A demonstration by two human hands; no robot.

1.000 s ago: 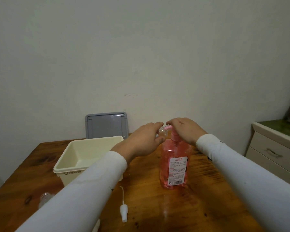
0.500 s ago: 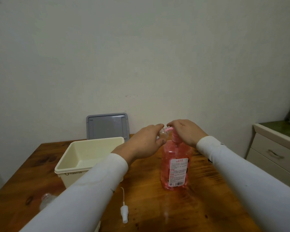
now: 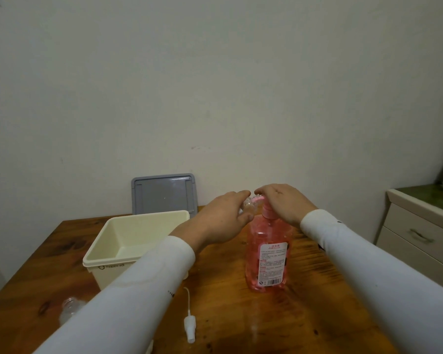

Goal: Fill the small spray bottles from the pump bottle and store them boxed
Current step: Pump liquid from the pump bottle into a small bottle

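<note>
Nearest the camera, a white spray head [image 3: 189, 325] with its dip tube lies flat on the wooden table [image 3: 241, 315]. At the left edge a clear small bottle [image 3: 69, 306] stands partly hidden behind the left sleeve [image 3: 128, 292].

Mid-table, the pink pump bottle [image 3: 266, 254] stands upright. Its white label [image 3: 273, 263] carries red print, a barcode and a brand mark too small to read. The right hand [image 3: 283, 203] rests curled over the pump head, pressing it. The left hand [image 3: 223, 218] grasps a small spray bottle [image 3: 248, 206], holding its mouth at the pump spout.

Left of the hands, a cream storage box [image 3: 136, 241] sits open; the grey lettering on its front rim is not legible. Behind it, a grey lid [image 3: 164, 194] leans against the pale wall [image 3: 215, 85]. A drawer cabinet [image 3: 417, 233] stands at right.

Compared with half a second ago, both hands hold the same positions.
</note>
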